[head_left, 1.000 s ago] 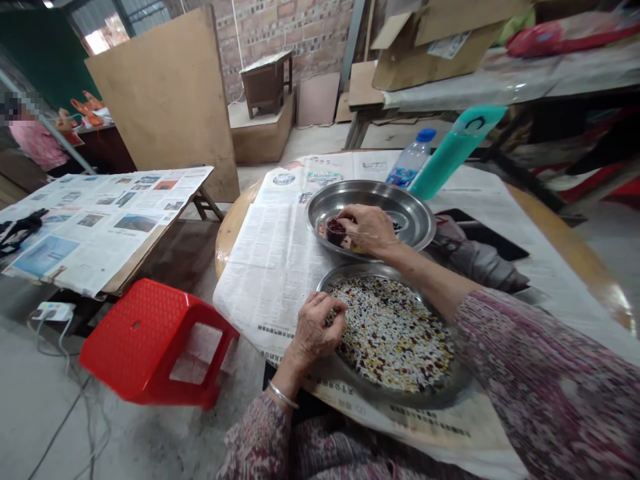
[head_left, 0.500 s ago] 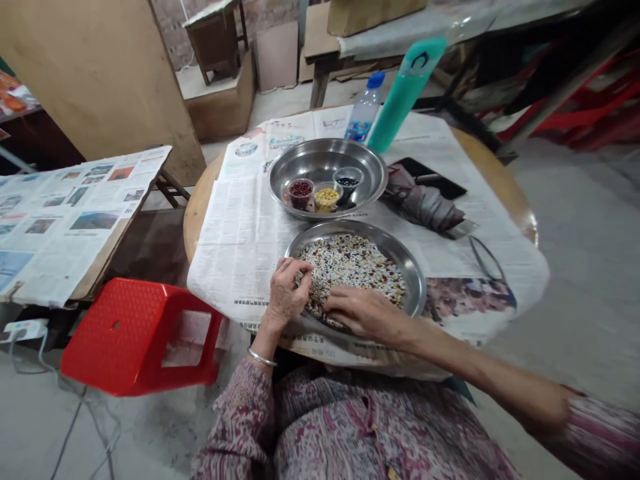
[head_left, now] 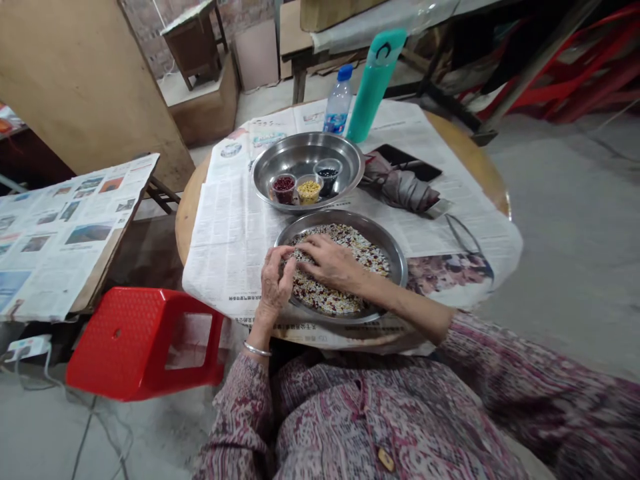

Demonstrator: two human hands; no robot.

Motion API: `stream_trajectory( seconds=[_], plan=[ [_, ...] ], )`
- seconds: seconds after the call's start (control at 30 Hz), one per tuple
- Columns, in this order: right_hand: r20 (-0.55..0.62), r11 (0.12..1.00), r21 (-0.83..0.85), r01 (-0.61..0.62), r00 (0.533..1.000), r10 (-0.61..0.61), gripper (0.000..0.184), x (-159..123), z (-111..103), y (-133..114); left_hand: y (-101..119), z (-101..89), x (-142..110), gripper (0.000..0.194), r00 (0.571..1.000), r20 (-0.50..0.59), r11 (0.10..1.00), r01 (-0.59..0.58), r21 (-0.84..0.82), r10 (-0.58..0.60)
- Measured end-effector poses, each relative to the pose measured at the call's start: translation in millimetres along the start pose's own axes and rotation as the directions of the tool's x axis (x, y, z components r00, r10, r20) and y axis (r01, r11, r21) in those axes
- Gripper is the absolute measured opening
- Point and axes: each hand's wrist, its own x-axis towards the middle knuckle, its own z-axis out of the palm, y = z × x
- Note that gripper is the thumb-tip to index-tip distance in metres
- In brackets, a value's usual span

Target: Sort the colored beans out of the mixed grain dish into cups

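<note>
A shallow steel basin [head_left: 399, 273] holds white grains [head_left: 350, 237] mixed with red, yellow and dark beans. At its left rim is my left hand [head_left: 276, 279], its fingers curled and its thumb bent toward them; whatever it may hold is hidden. My right hand [head_left: 333, 263] lies low over the mix, palm down. Its fingers are stretched out and apart, with the tips close to my left fingers. Behind stands a deeper steel basin [head_left: 305, 148] with small clear cups of red beans [head_left: 283, 189], yellow beans [head_left: 309, 191] and black beans [head_left: 329, 175].
Newspaper [head_left: 215, 227] covers the round table. On it stand a water bottle [head_left: 338, 103] and a teal bottle [head_left: 375, 90], with a folded umbrella [head_left: 405, 190] and a dark flat case [head_left: 407, 162] to the right. A red stool [head_left: 120, 337] is at the left.
My right hand has moved up and left across the grains toward my left hand, and its fingers have straightened. My left hand stays at the rim. The view has shifted.
</note>
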Motion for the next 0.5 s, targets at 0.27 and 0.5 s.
stream_trajectory(
  seconds=[0.27,0.5],
  plan=[
    [0.197,0.931,0.095,0.353,0.91,-0.365,0.015,-26,-16,4,1,0.9,0,0.018,1.0,-0.01,0.999,0.004,0.037,-0.004],
    [-0.034,0.997,-0.057,-0.059,0.998,0.057,0.025,-37,-36,59,3,1.5,0,0.015,1.0,-0.001,1.0,0.005,0.009,-0.005]
  ],
)
